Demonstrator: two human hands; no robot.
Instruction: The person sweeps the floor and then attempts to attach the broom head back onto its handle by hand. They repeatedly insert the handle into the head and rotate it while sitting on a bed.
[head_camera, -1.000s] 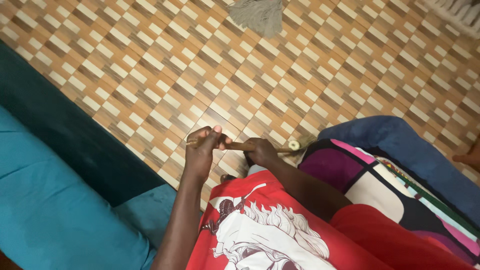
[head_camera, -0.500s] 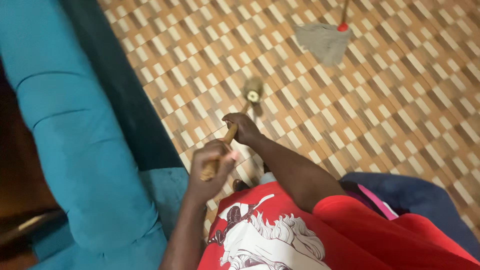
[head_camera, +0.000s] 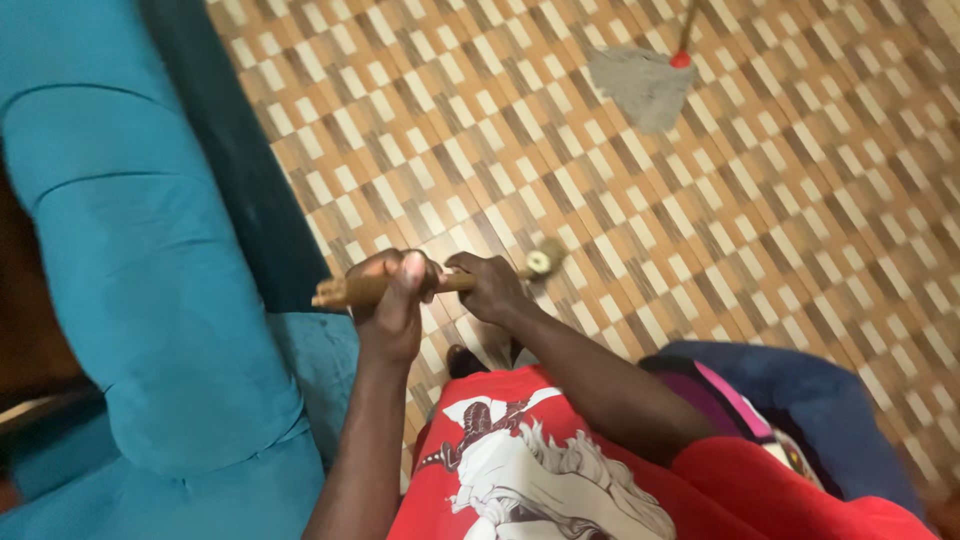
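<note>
Both hands grasp a wooden stick (head_camera: 400, 287) beside the sofa (head_camera: 130, 300): left hand (head_camera: 392, 300) clenched mid-shaft, right hand (head_camera: 492, 285) nearer its blurred end. It seems stiff and light.

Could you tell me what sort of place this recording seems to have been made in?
Most likely a living room in a home: a teal upholstered sofa stands on a floor of brown and cream patterned tiles, and a grey string mop lies on that floor.
</note>
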